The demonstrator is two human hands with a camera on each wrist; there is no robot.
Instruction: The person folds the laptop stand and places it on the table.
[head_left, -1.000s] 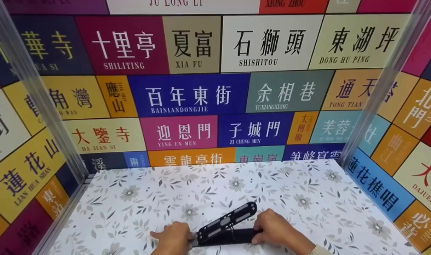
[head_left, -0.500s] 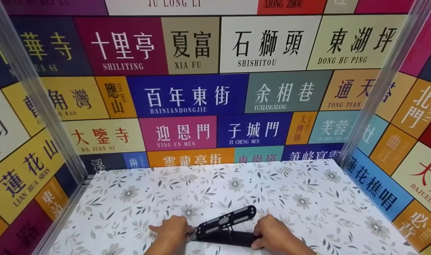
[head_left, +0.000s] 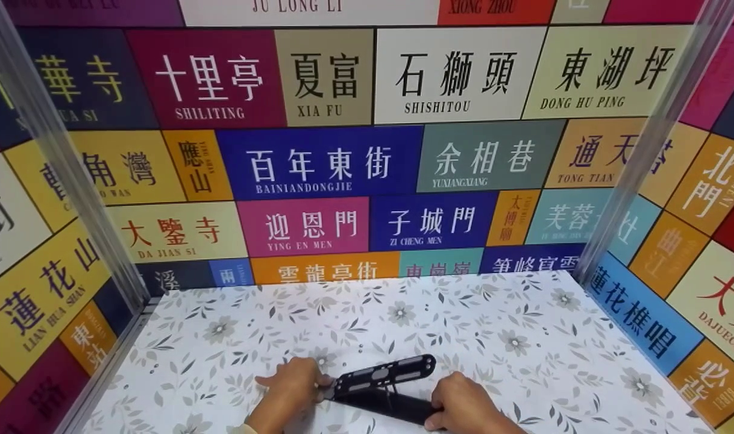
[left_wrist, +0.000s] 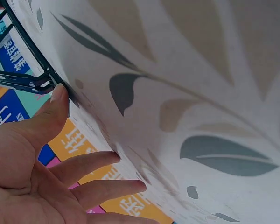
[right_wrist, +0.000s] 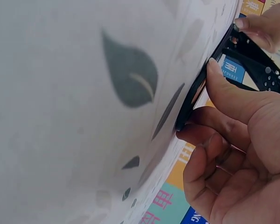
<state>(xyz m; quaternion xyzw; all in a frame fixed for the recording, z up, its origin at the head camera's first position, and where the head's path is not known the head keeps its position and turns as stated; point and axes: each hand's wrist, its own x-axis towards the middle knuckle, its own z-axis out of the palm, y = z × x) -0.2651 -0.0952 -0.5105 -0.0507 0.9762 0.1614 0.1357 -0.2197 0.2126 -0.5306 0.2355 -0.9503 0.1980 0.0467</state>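
In the head view a black folding stand, hinged at its left end, sits low over the patterned cloth. Its slotted upper arm slants up to the right above the lower bar, and a thin strut joins the two. My left hand is at the hinge end. The left wrist view shows its thumb touching the stand's corner, with several other fingers straight and spread. My right hand pinches the lower bar's right end between thumb and curled index finger; its remaining fingers curl loosely.
A white cloth with grey leaves and flowers covers the table. Panels with coloured name signs rise behind it and at both sides. Clear upright posts stand at the back corners.
The stand has turned slightly: its hinge end moved away from me, its right end toward me. Its upper arm's tip is lower in view. Both hands have shifted along with it.
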